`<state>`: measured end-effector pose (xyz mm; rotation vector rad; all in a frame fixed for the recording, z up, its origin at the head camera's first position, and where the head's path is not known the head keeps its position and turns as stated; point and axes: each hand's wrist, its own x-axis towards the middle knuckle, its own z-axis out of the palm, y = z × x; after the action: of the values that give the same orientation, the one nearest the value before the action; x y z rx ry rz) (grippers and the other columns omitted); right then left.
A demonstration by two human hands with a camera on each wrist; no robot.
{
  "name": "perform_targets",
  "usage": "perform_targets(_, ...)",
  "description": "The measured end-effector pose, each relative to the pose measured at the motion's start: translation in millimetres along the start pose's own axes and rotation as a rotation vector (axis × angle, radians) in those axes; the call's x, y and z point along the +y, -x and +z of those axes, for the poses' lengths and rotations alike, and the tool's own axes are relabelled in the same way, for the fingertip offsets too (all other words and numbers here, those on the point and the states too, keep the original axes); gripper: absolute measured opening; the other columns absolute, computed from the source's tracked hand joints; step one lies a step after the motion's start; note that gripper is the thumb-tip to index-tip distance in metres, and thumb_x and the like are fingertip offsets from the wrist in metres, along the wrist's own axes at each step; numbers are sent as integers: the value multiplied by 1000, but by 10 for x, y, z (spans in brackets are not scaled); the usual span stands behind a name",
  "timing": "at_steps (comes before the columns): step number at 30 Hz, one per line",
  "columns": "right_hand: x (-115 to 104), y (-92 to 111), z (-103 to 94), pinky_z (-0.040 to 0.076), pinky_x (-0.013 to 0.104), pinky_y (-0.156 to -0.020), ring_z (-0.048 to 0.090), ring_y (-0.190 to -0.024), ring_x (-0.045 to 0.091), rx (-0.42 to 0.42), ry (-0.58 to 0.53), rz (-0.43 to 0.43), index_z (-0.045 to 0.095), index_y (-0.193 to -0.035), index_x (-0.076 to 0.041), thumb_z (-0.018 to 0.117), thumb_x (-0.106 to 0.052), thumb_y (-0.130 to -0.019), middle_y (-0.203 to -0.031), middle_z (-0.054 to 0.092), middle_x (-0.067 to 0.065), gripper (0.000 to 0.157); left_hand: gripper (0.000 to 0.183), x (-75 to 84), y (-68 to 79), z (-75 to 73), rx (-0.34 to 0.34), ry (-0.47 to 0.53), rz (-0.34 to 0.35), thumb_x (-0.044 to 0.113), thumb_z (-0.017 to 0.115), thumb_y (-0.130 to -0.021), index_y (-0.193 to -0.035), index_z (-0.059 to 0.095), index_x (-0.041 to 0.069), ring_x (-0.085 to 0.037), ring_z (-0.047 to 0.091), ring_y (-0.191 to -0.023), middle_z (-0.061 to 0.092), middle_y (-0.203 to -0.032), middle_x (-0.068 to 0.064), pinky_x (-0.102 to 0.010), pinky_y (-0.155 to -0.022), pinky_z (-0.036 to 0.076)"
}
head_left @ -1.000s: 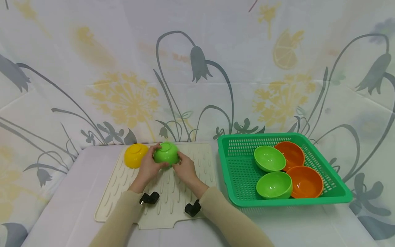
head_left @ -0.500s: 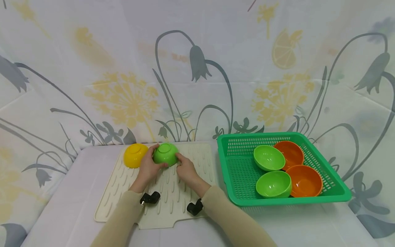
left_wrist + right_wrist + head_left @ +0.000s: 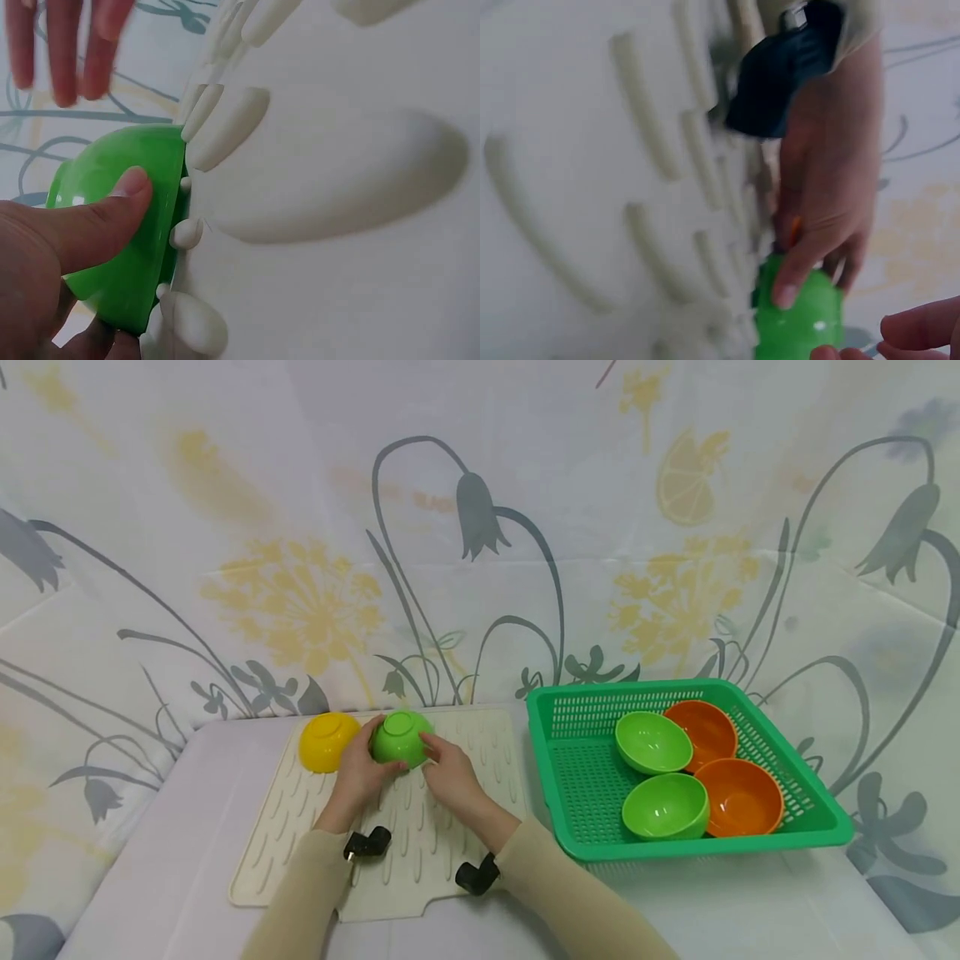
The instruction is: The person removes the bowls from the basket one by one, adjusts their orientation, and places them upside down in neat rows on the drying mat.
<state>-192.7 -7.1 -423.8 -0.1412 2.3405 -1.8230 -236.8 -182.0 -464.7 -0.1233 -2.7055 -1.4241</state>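
Note:
An upside-down green bowl (image 3: 403, 739) rests on the cream ridged mat (image 3: 472, 793), with a yellow bowl (image 3: 327, 743) turned over just to its left. My left hand (image 3: 362, 775) grips the green bowl from its left side; in the left wrist view the thumb (image 3: 124, 199) lies along its wall. At the bowl's right is my right hand (image 3: 453, 777), holding nothing. The left wrist view shows that hand's fingers (image 3: 64, 60) straight and apart from the bowl. Low in the right wrist view, the green bowl (image 3: 799, 330) has its rim at the mat.
To the right stands a green plastic basket (image 3: 558, 810) holding two green bowls (image 3: 654, 743) and two orange bowls (image 3: 744, 797). A flower-printed cloth (image 3: 480, 610) hangs behind the table (image 3: 172, 827).
My right hand's fingers have come off the green bowl's right side, where they held it a second ago. My left hand keeps its grip, and the bowl stays on the mat.

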Motion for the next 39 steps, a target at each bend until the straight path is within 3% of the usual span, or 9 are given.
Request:
perform_targets(2,-86,61,3,49,28,-71,45,-136,27,-15,-27,-30,44,-150,-9,48,6,-95,-150,47,8,57,88,1,18,-25,-2,9,-19,3,83,-79,-153,34,5,-40,37,-138,39,-152,-23,-53,-115,28)
perform_targets(5,-244,159,-23,46,28,-71,46,-136,25,-43,-58,-87,47,-149,-10,49,4,-97,-150,48,6,54,88,7,38,-60,0,12,-36,4,83,-80,-153,34,7,-39,38,-137,39,-152,-22,-53,-115,28)
perform_targets(8,-406,272,-107,52,33,-84,48,-135,25,-63,-67,-153,49,-147,-10,51,4,-98,-149,49,7,51,88,-1,41,-75,2,-2,-25,5,83,-79,-153,34,6,-39,39,-136,40,-151,-23,-53,-115,28)
perform_targets(12,-560,432,-306,48,41,-102,49,-133,26,-87,-48,-228,48,-147,-8,52,2,-99,-148,50,7,49,89,-18,38,-70,12,-18,-5,6,85,-78,-152,35,4,-39,40,-135,42,-150,-23,-52,-114,29)
perform_targets(15,-617,546,-518,48,42,-103,51,-132,28,-87,-11,-276,47,-147,-6,54,3,-98,-146,51,10,50,90,-18,34,-49,20,-19,-1,6,86,-77,-151,36,4,-40,40,-135,42,-149,-24,-52,-114,30)
perform_targets(22,-557,831,-1309,48,40,-102,53,-129,27,-54,86,-231,50,-146,-10,58,-1,-99,-142,55,8,49,90,5,19,38,8,-33,9,8,86,-77,-151,35,3,-40,39,-137,41,-150,-24,-53,-114,31)
perform_targets(31,-428,1131,-2451,50,20,-92,57,-123,21,-55,220,-120,50,-142,-5,60,-17,-101,-140,55,13,44,91,15,5,40,15,-33,-5,6,86,-76,-151,34,3,-40,37,-138,40,-150,-24,-53,-115,28)
perform_targets(36,-330,1131,-2951,54,27,-86,62,-114,12,-104,322,-80,53,-140,-6,62,-25,-100,-137,57,17,44,91,24,5,23,7,-40,-10,6,86,-77,-151,34,3,-40,36,-138,39,-151,-24,-53,-115,28)
perform_targets(39,-283,1072,-3177,56,32,-84,63,-112,15,-177,380,-91,52,-139,-2,62,-21,-100,-134,58,20,44,91,33,10,15,2,-43,-4,6,85,-77,-151,33,2,-41,36,-138,38,-151,-24,-54,-115,27)
